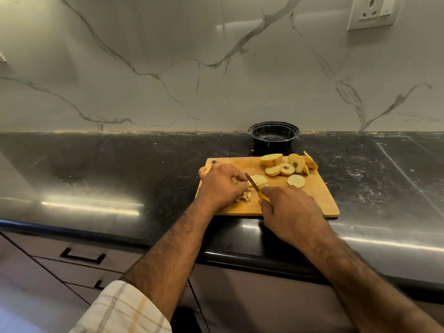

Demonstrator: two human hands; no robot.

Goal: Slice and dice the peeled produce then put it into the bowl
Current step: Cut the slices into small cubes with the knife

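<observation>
A wooden cutting board [317,198] lies on the black counter. My left hand [221,185] has its fingers curled over a pale slice [258,180] and small cut pieces [245,197] at the board's left. My right hand [292,212] grips the yellow handle of a knife [252,183], whose blade angles into the slice right beside my left fingertips. Several round yellow-skinned slices [287,168] and one flat slice [296,180] lie at the board's far right. A black bowl [274,135] stands behind the board against the wall; it looks empty.
The black stone counter [120,169] stretches left and right of the board, with a marble backsplash behind. A wall socket [373,12] sits at the upper right. Drawers with dark handles [83,257] are below the counter's front edge.
</observation>
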